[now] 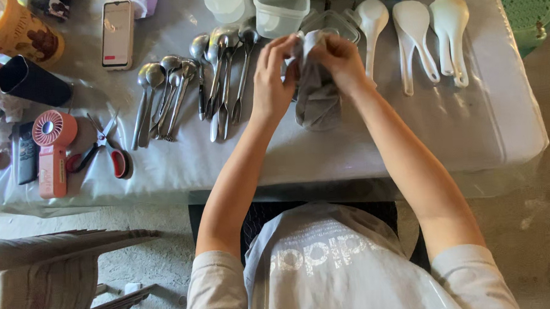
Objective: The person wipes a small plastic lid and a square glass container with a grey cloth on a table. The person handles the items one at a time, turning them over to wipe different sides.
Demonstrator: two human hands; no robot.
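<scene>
Between both hands, up over the middle of the surface [324, 152], hangs a grey cloth [317, 94]. Left hand [272, 80] pinches its top edge, fingers closed; right hand [340, 62] grips the same bunch from the other side, fingers closed too. Whatever sits inside the cloth is hidden. Just beyond the hands, a clear plastic tub [281, 9], contents unclear. Left: metal spoons [191, 84]. Right: white ladles [415, 37].

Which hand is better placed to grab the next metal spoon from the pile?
Probably the left hand. Both hands grip the grey cloth, but the metal spoons lie just beside the left hand, while the right hand sits nearer the white plastic spoons.
</scene>
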